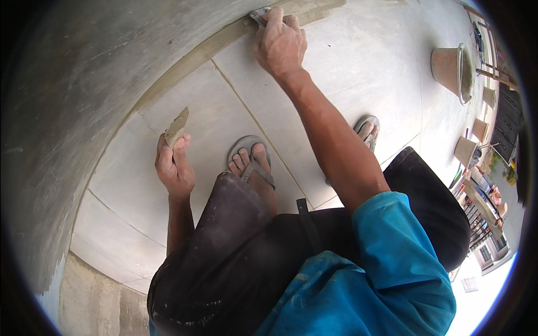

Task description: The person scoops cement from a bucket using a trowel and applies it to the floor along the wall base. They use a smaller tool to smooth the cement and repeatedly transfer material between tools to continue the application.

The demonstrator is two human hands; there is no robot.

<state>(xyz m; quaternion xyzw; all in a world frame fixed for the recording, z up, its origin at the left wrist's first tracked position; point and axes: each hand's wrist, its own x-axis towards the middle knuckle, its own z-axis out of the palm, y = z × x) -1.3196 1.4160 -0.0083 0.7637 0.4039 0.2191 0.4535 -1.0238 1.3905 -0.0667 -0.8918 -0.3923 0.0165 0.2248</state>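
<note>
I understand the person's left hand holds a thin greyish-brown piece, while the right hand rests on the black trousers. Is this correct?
The right hand is not on the black trousers: the head view shows it at the foot of the wall, with a grey tool. The left hand does hold the thin greyish-brown piece.

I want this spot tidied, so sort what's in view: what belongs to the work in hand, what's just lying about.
In the work:
tan flat piece, in the left hand
grey piece, partly hidden by the right hand
tan strip along the foot of the wall

Apparently just standing about:
large bucket, away from both hands; its use is unclear
smaller buckets beyond it
</note>
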